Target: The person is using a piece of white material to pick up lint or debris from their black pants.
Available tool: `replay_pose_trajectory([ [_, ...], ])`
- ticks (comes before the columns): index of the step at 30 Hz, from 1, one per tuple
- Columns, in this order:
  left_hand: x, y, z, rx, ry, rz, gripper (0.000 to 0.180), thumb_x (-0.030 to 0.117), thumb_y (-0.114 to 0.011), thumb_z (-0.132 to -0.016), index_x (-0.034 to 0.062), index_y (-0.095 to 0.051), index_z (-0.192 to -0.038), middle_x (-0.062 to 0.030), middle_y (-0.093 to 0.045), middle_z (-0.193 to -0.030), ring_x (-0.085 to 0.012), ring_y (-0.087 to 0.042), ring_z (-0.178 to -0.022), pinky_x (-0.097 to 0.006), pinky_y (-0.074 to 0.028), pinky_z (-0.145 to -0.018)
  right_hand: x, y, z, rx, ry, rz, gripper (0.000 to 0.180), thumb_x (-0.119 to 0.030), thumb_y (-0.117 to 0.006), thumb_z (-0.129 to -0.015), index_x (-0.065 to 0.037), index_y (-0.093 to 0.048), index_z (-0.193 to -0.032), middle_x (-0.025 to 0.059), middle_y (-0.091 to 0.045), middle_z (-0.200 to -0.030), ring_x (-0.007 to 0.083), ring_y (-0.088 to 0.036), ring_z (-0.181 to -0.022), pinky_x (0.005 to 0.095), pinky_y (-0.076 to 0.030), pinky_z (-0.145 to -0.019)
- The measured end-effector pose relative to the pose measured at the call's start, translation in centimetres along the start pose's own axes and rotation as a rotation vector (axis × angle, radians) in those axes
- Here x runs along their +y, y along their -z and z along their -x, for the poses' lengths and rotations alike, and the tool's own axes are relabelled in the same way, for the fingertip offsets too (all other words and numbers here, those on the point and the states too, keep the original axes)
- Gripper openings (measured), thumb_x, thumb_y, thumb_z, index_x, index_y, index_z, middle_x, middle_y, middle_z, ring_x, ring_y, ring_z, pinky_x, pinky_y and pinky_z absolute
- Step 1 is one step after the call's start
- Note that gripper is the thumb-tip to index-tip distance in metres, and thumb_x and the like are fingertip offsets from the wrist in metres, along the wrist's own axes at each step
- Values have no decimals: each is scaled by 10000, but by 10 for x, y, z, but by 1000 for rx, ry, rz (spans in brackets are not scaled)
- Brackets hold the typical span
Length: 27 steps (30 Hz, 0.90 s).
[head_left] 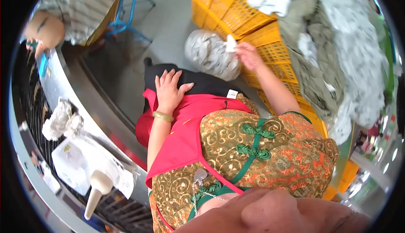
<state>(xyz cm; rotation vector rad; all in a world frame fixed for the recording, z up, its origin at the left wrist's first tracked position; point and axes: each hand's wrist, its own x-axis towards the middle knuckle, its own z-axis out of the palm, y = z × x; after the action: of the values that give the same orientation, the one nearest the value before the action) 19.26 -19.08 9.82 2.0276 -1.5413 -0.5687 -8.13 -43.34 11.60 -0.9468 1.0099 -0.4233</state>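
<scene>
On my right stood stacked yellow plastic crates [236,11] heaped with pale crumpled garments [337,34]. Beside them I saw a grey-white patterned cloth bundle [209,53]; my right hand [248,55] pinched its small white tag [230,44] between closed fingers. My left hand [168,90] lay flat, fingers spread, on a black folded cloth [202,83] over my lap.

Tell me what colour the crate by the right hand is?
The crate is yellow, seen in the head view.
</scene>
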Motion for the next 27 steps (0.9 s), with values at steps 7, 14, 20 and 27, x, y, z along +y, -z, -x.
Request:
replay_pose_trajectory([
  [7,20,3,-31,120,-237,115,331,320,-723,-762,98,-696,-1005,-48,-668,-986,-289,-576,-957,-393,-413,-921,-31,-128,10,-329,-34,5,364,-31,-641,-824,-4,-619,-1186,93,-653,-1026,123,-638,-790,242,-536,-672],
  [14,27,-29,-70,-216,1,-347,304,431,-587,-831,169,-733,-885,-54,-614,-1016,-269,-549,-1004,-470,-424,-809,-60,-90,74,-194,104,368,223,-133,-656,-870,-10,-690,-1053,60,-695,-920,101,-624,-638,232,-513,-601],
  [20,-56,-62,-100,-391,-191,-303,390,482,-535,-859,153,-666,-1024,-77,-638,-1078,-333,-560,-1095,-505,-390,-921,-104,-53,127,79,326,399,369,-90,-734,-781,-31,-659,-1138,34,-692,-883,54,-599,-697,216,-486,-569],
  [27,1,-24,-108,-612,233,-475,515,546,-456,-885,175,-644,-1188,-71,-592,-1285,-281,-479,-1247,-496,-344,-1013,-171,79,283,529,478,334,619,-16,-620,-806,-19,-415,-1390,89,-647,-1065,156,-637,-895,287,-516,-795],
])
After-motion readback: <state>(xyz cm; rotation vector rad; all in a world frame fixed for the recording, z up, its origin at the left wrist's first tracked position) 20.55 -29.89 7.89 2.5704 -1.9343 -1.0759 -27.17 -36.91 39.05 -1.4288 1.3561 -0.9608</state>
